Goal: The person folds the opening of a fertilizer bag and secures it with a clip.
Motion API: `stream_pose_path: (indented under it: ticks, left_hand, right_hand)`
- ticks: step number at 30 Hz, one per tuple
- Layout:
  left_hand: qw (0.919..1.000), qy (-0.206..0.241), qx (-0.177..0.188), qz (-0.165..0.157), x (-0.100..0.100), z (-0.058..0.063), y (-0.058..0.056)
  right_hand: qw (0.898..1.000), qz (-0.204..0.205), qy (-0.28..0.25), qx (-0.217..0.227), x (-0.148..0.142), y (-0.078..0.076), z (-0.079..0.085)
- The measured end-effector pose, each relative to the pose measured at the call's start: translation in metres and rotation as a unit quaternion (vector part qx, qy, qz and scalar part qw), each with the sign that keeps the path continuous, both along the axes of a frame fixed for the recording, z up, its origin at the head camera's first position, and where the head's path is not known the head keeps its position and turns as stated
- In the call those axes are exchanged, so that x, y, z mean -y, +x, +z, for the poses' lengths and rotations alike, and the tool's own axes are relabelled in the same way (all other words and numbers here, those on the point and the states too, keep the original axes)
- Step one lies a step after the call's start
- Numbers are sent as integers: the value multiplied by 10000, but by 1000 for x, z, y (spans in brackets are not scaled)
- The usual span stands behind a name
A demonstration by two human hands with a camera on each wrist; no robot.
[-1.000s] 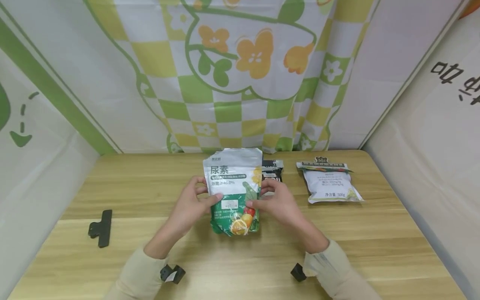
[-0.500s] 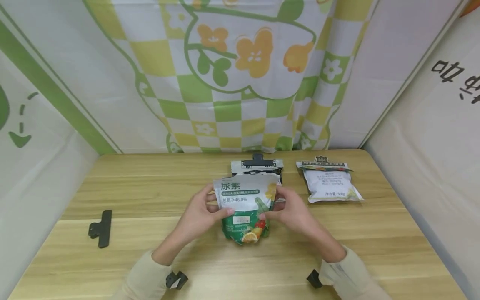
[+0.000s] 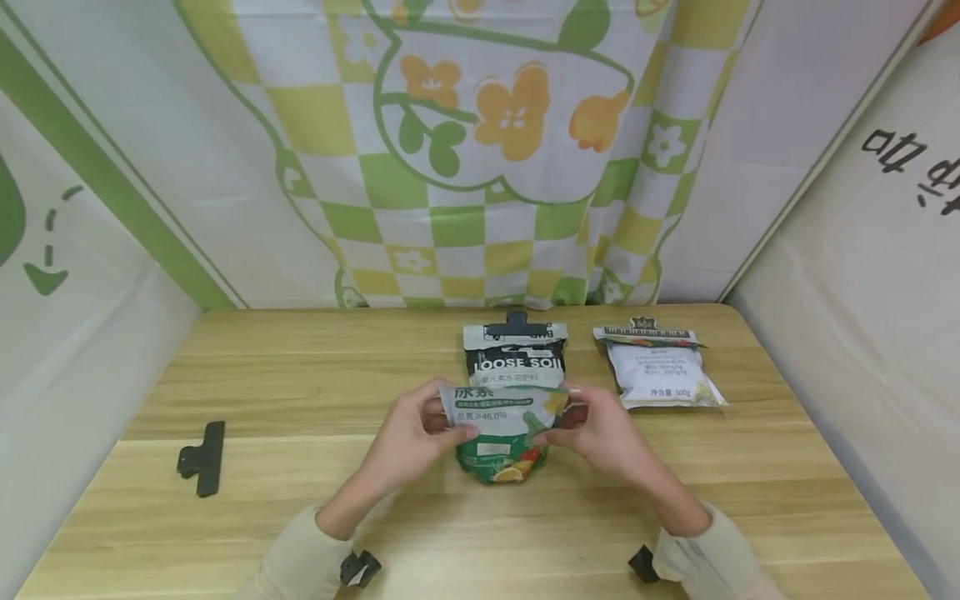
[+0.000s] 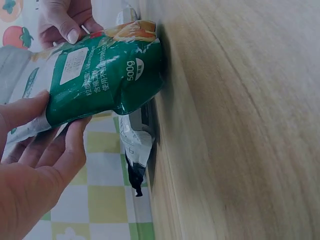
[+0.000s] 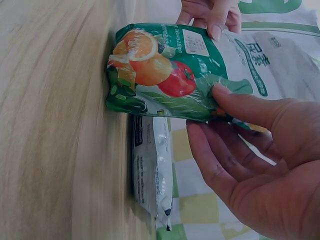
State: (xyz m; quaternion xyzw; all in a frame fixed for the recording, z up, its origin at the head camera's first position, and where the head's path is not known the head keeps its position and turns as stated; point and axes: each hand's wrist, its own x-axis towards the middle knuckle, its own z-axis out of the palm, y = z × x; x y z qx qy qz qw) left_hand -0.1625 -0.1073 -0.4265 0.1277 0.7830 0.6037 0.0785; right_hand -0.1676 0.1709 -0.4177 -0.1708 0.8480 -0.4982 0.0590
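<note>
Both hands hold a green and white fertilizer pouch (image 3: 498, 446) with pictures of fruit on its front. It stands upright over the middle of the table, its bottom right at the wood in the wrist views. My left hand (image 3: 411, 437) grips the left edge, thumb (image 4: 30, 107) on the front and fingers behind. On the opposite edge, my right hand (image 3: 603, 433) pinches the pouch the same way, its thumb (image 5: 245, 105) over the printed fruit. Just behind lies a black and white soil bag (image 3: 516, 358), its lower part hidden by the pouch and its top in a black clip (image 3: 517, 323).
To the back right a white bag (image 3: 660, 375) lies with a clip (image 3: 643, 325) along its top. A loose black clip (image 3: 202, 458) rests on the table (image 3: 300, 358) at the left. A checkered curtain (image 3: 480, 233) hangs behind the table.
Both hands have brought the pouch nearer and slightly right, and its top edge has dropped in the head view. The black soil bag and its clip have come into sight behind it.
</note>
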Motion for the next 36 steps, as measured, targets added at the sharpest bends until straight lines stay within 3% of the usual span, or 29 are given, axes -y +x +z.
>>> stream_pose_path:
  ticks: [17, 25, 31, 36]
  left_hand:
    - [9992, -222, -101, -306, 12, 0, 1]
    - [9987, -358, -312, -193, 17, 8, -4]
    - [9993, -105, -360, -53, 17, 13, -7]
    - [9971, -130, -749, 47, 15, 15, -8]
  right_hand:
    - [9989, 474, -51, 39, -10, -1, -3]
    - [9998, 130, 116, -107, -8, -1, 3]
    - [9979, -28, -331, -564, 0, -2, 10]
    - [9932, -34, -881, -760, 1, -5, 15]
